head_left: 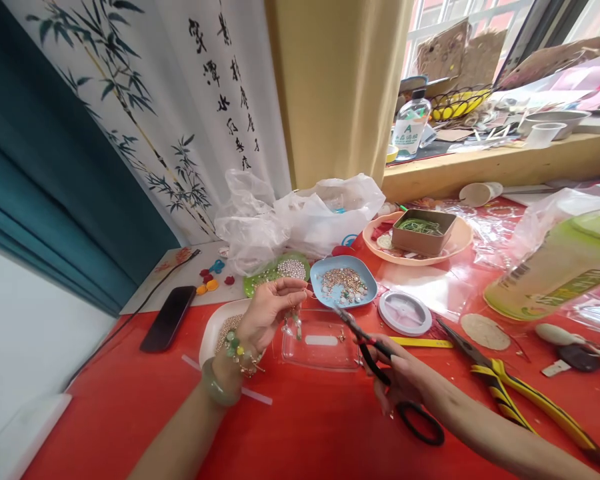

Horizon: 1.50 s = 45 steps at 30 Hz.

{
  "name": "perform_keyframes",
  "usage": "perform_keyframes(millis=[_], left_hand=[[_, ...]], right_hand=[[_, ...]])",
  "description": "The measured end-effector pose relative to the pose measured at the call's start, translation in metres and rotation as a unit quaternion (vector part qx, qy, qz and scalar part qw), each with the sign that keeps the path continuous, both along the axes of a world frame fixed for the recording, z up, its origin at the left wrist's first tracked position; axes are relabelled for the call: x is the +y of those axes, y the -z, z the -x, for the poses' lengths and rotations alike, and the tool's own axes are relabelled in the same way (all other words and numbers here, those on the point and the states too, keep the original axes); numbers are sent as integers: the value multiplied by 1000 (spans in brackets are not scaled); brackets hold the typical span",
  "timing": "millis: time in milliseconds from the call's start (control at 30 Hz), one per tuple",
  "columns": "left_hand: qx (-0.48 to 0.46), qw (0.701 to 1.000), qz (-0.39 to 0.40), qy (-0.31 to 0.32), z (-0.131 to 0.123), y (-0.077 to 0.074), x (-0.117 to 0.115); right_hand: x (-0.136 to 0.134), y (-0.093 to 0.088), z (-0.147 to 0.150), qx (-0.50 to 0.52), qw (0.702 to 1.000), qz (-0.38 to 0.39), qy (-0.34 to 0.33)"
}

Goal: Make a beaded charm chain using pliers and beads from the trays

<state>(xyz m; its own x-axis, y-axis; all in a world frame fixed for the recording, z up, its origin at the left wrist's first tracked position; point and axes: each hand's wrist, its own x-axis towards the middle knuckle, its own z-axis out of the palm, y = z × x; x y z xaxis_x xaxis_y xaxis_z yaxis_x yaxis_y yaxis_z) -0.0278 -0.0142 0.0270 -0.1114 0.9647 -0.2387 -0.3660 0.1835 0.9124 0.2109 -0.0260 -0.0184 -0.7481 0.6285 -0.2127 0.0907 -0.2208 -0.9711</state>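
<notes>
our left hand (267, 308) pinches a small beaded piece (294, 324) near the blue dish (369, 283); our right hand (405, 380) has a closed grip on the pliers (365, 340).

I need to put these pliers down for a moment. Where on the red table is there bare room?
Bare red table lies between the two forearms, below the clear tray, and left of the left hand, below the phone. It is crowded around the blue dish and the yellow-handled pliers.
</notes>
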Motion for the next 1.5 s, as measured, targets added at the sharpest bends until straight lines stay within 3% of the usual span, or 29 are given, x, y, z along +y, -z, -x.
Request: perform_keyframes(millis=[67,167,233,333,433,500,667,867,1133,1300,1500], left_hand=[[-2,1000,6,5,0,1,0],[11,1000,17,23,-1,0,0],[26,999,20,31,-1,0,0],[28,999,14,22,-2,0,0],[24,1000,12,14,-2,1,2],[27,999,11,13,-1,2,3],[6,1000,1,12,3,6,6],[14,999,-21,31,4,6,7],[-10,1000,-12,7,2,4,6],[-6,1000,3,6,-1,5,6],[-6,1000,22,0,-4,6,5]], right_hand=[[7,3,6,98,989,109,-15],[10,-10,15,170,971,165,-35],[11,-26,19,151,976,140,-70],[16,-45,21,18,992,27,-121],[28,-45,18,-94,984,-111,-100],[38,-40,17,-91,980,-165,-71],[49,-41,30,-88,982,-166,-8],[49,-42,42,-163,954,-230,98],[42,-39,42,-144,967,-210,17],[40,-41,42,-138,969,-204,7],[37,-37,40,-137,956,-258,20]])
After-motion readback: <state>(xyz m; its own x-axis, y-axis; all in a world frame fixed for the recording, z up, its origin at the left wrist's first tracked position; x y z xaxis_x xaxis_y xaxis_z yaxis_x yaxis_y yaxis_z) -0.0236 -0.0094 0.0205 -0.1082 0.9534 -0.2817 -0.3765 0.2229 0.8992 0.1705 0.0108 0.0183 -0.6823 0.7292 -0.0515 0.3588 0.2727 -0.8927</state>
